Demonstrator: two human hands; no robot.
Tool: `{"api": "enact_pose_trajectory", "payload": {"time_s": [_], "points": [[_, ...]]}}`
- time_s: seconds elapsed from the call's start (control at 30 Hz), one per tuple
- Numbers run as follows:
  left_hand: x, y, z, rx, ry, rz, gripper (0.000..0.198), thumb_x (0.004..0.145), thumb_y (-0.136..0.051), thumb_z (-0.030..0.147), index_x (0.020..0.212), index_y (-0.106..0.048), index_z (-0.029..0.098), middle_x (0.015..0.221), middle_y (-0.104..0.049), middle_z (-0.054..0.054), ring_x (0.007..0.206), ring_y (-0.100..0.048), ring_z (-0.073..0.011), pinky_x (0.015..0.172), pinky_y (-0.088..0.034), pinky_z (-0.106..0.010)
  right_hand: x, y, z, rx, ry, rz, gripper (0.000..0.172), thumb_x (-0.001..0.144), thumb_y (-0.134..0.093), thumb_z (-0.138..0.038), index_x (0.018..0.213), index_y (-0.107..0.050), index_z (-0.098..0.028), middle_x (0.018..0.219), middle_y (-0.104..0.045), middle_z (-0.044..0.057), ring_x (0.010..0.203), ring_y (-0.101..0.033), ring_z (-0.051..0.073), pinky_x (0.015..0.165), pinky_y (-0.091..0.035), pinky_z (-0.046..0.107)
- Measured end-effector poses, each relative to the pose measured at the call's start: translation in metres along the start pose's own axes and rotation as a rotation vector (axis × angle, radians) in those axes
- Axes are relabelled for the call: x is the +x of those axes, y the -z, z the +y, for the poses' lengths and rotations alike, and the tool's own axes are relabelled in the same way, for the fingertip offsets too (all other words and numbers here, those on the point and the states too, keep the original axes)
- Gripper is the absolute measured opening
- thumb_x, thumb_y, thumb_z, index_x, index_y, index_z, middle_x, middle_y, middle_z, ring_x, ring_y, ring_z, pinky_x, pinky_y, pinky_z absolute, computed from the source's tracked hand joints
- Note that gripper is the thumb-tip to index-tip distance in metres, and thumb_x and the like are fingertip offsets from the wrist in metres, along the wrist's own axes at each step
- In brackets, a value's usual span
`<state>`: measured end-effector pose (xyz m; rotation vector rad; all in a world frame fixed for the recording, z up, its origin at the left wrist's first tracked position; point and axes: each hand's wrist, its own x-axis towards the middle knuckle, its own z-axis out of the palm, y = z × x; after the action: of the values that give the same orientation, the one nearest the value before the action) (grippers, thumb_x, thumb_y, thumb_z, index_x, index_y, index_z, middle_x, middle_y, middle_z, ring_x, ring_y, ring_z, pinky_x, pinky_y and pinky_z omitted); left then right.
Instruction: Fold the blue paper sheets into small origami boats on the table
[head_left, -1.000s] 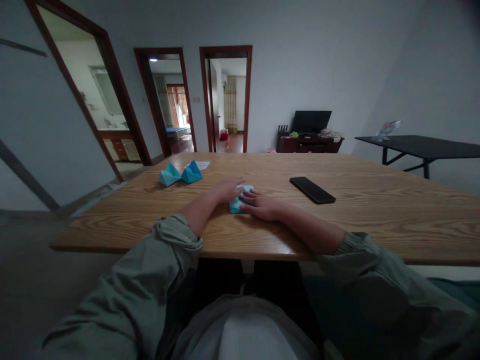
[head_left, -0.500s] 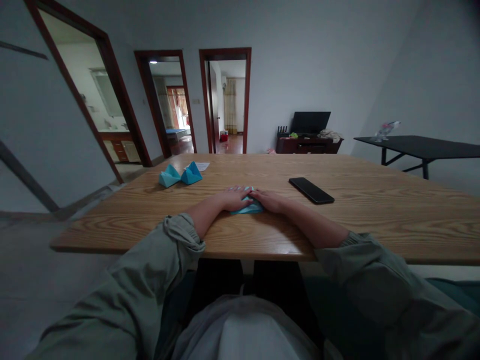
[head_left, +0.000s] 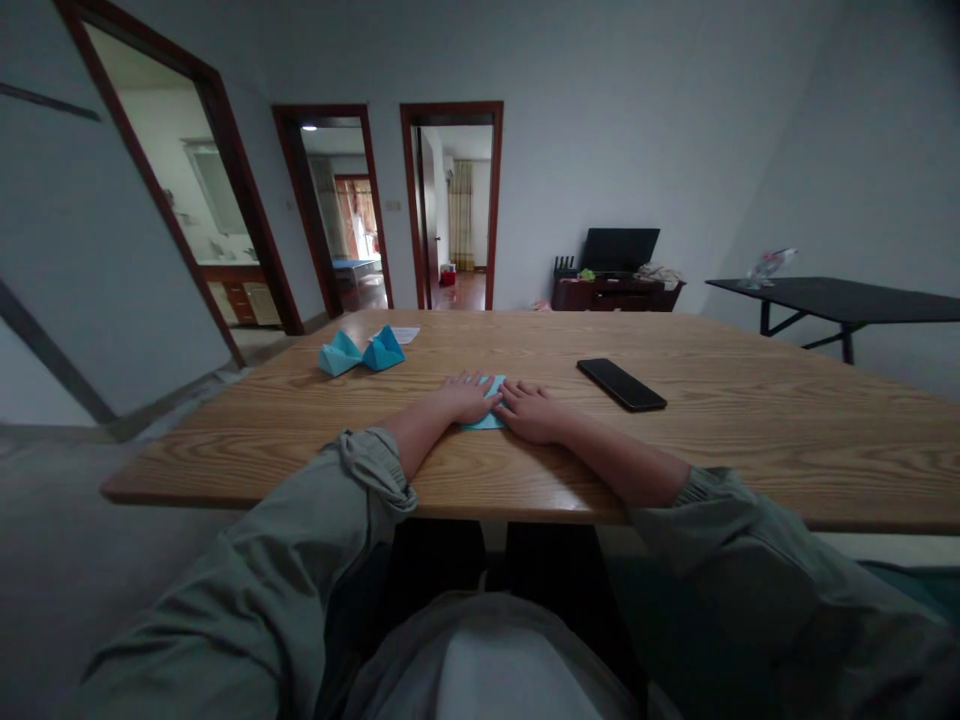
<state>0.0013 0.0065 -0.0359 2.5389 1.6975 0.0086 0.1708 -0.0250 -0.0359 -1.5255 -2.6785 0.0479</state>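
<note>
Compared with a moment ago, our left hand (head_left: 466, 398) and right hand (head_left: 533, 412) sit slightly further apart, both flat and open, pressing the folded blue paper (head_left: 487, 424). It lies between them on the wooden table (head_left: 750, 440), well left of the black phone (head_left: 621, 384)

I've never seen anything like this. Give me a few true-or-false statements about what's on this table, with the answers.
1. The left hand and right hand both rest on a blue paper. True.
2. The phone stands upright. False: it lies flat, to the right of the hands.
3. Two folded blue shapes sit on the table beyond the left hand. True.
4. A white slip lies beside the phone. False: it lies just beyond the two blue shapes.
</note>
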Motion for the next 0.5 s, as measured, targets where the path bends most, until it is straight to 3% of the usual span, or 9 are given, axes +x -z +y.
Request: {"api": "enact_pose_trajectory", "payload": {"time_s": [0.13, 0.27, 0.4, 0.5], "points": [[0.005, 0.003, -0.012, -0.023, 0.089, 0.009, 0.08, 0.084, -0.017, 0.071, 0.15, -0.02, 0.026, 0.156, -0.015, -0.008, 0.141, -0.015, -0.0361, 0.11, -0.014, -0.058, 0.003, 0.003, 0.001, 0.01, -0.02, -0.047, 0.076, 0.091, -0.017, -0.06, 0.15, -0.018, -0.013, 0.155, -0.017, 0.014, 0.141, -0.015, 0.036, 0.11, -0.013, 0.058], [0.001, 0.012, -0.036, -0.082, 0.115, 0.065, 0.079, 0.081, -0.034, 0.072, 0.141, -0.039, 0.02, 0.149, -0.035, -0.013, 0.135, -0.032, -0.0343, 0.107, -0.027, -0.049, 0.004, 0.005, 0.005, 0.028, -0.01, -0.05, 0.076, 0.09, -0.02, -0.062, 0.15, -0.019, -0.016, 0.155, -0.016, 0.012, 0.141, -0.015, 0.036, 0.11, -0.013, 0.058], [-0.001, 0.02, -0.056, -0.215, 0.097, 0.117, 0.058, 0.078, -0.055, 0.058, 0.12, -0.058, 0.017, 0.124, -0.06, -0.012, 0.109, -0.058, -0.0269, 0.089, -0.044, -0.034, 0.003, 0.005, 0.009, 0.052, 0.013, -0.033, 0.073, 0.091, -0.022, -0.061, 0.15, -0.023, -0.019, 0.155, -0.019, 0.009, 0.14, -0.017, 0.036, 0.11, -0.014, 0.059], [0.001, 0.023, -0.058, -0.32, 0.1, 0.177, 0.043, 0.079, -0.058, 0.047, 0.107, -0.063, 0.015, 0.106, -0.068, -0.01, 0.092, -0.062, -0.0219, 0.077, -0.047, -0.029, 0.002, 0.006, 0.01, 0.074, 0.012, -0.023, 0.069, 0.092, -0.025, -0.059, 0.149, -0.026, -0.02, 0.154, -0.021, 0.008, 0.14, -0.018, 0.036, 0.111, -0.015, 0.058]]}}
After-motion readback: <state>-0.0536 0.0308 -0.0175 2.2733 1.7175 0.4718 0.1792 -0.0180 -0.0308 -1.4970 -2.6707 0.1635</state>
